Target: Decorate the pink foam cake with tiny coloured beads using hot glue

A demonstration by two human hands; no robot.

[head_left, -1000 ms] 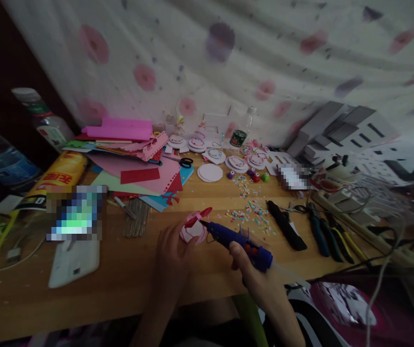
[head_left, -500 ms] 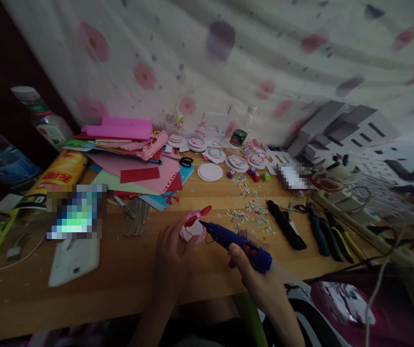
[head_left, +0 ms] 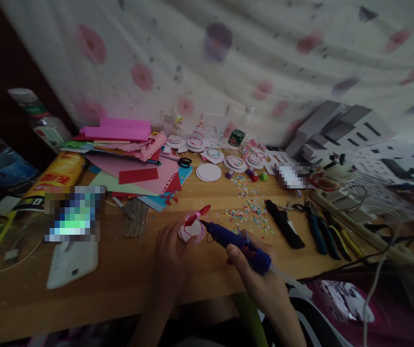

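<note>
A small pink, white and red paper craft piece (head_left: 191, 231) is gripped in the fingers of my left hand (head_left: 171, 243). A red strip sticks up from its top right. My right hand (head_left: 253, 270) is wrapped round a blue glue gun (head_left: 238, 245), a clear glue stick coming out of its back end. The gun's dark nozzle points left, right at the edge of the paper piece; whether it touches, I cannot tell. Beyond the hands lie scattered colourful bits (head_left: 255, 209) and white paper discs (head_left: 209, 172).
Coloured paper sheets (head_left: 138, 176), scissors (head_left: 184, 162) and a bundle of thin wires (head_left: 136, 219) lie at the left, near a white phone (head_left: 73, 262). Right of the glue gun are a black pouch (head_left: 284, 224), pliers (head_left: 316, 229) and a power strip (head_left: 366, 231). Decorated discs (head_left: 235, 163) stand behind.
The view has shifted slightly. Both hands keep nearly the same pose, with the nozzle still close to the paper piece, which looks turned very slightly.
</note>
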